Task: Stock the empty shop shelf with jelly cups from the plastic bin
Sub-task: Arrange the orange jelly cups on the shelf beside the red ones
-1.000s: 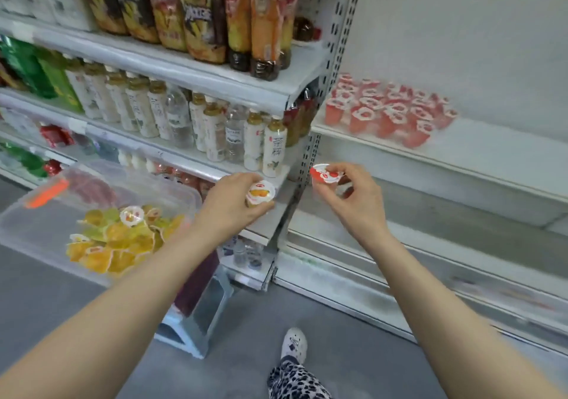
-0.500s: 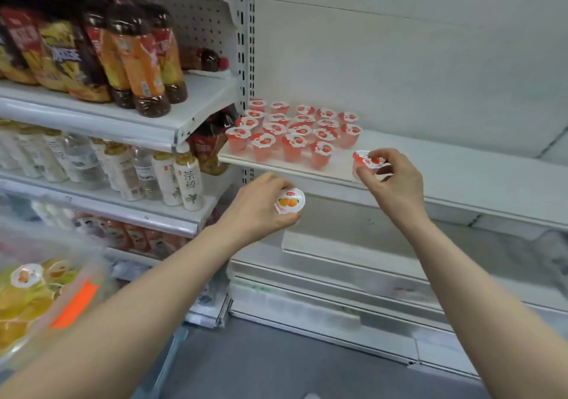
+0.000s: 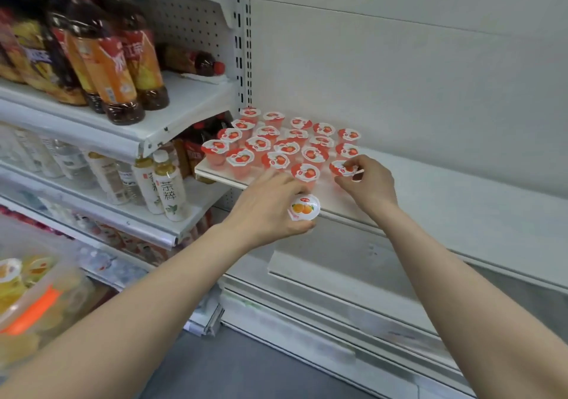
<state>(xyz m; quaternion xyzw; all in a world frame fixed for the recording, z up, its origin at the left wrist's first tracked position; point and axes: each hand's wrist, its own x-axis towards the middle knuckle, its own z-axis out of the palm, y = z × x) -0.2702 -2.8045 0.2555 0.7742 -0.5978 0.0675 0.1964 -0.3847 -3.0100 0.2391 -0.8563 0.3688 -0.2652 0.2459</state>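
Several red jelly cups (image 3: 278,140) stand in rows at the left end of the white shelf (image 3: 461,202). My right hand (image 3: 370,182) pinches another red jelly cup (image 3: 341,168) by its lid, low over the shelf at the right end of the front row. My left hand (image 3: 267,208) grips an orange jelly cup (image 3: 303,207) just in front of the shelf's front edge. The clear plastic bin (image 3: 33,294) with yellow and orange cups shows blurred at the lower left.
To the left, shelves hold tea bottles (image 3: 116,69) above and pale drink bottles (image 3: 167,186) below. A perforated upright post (image 3: 242,45) divides the two bays. The white shelf extends bare to the right. Grey floor lies below.
Both hands moved up to the shelf. The right hand brought its red cup down to the front row. The left hand carried the orange cup to the shelf edge. The view swung right.
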